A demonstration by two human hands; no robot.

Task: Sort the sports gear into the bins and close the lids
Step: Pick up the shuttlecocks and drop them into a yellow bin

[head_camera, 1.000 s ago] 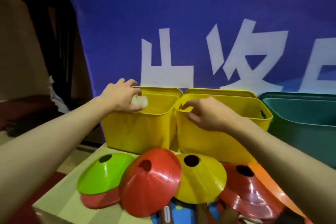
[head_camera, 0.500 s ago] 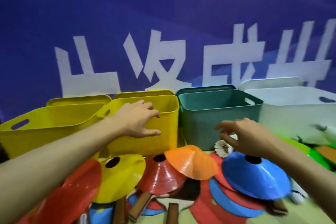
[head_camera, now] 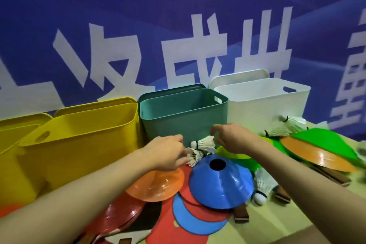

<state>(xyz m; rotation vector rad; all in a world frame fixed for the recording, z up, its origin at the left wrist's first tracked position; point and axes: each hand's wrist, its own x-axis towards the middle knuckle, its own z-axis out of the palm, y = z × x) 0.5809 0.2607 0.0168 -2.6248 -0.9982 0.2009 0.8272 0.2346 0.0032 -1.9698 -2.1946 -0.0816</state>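
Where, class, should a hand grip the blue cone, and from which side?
Judging by its pose, grip the blue cone at the rim of its top hole, from above. It sits dome-up with the hole facing upward, and its wide edge lies low on the paddles.

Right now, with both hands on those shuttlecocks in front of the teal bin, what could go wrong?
1. The left hand and right hand each pinch a shuttlecock by its feathers; the feathers may bend or the grip may slip.
2. The blue cone sits just below both hands; a forearm could nudge it.
3. The loose shuttlecock beside the cone could roll.
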